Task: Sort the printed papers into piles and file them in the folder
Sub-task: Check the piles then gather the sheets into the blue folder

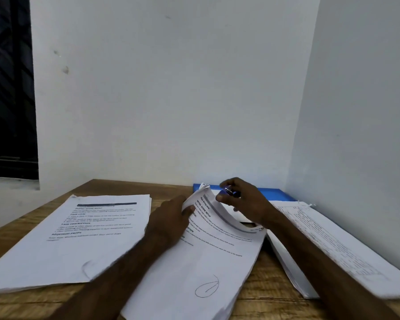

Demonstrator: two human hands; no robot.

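- Printed sheets in the middle pile (194,273) reach closest to the desk's (263,296) near edge, with a pen-drawn loop (207,288) on the blank lower part of the top page.
- Both bare forearms come in over the near edge, the left one crossing the gap between the middle pile and the left pile (67,245).
- Text headings face up on the left pile, which lies flat toward the desk's left edge, just beside the middle one and overlapping it slightly at the near corner.
- Along the desk's right edge, against the side wall, the right pile (333,245) lies at a slant with its corner under the right forearm.
- At the far end of the middle pile, the left hand (169,220) pinches the left edge of the top sheet (217,218), thumb on the paper, and the sheet curls up off the stack in an arch.
- Just beyond that arch, the right hand (249,202) hovers with fingers curled round a small blue-and-silver object (230,192), too blurred to name, right above the sheet's raised far edge.
- Behind both hands, the blue folder (275,194) lies flat in the desk's far right corner, partly hidden by the right hand and the lifted paper.
- White wall (171,88) rises behind the desk; a dark window (9,88) sits far left.
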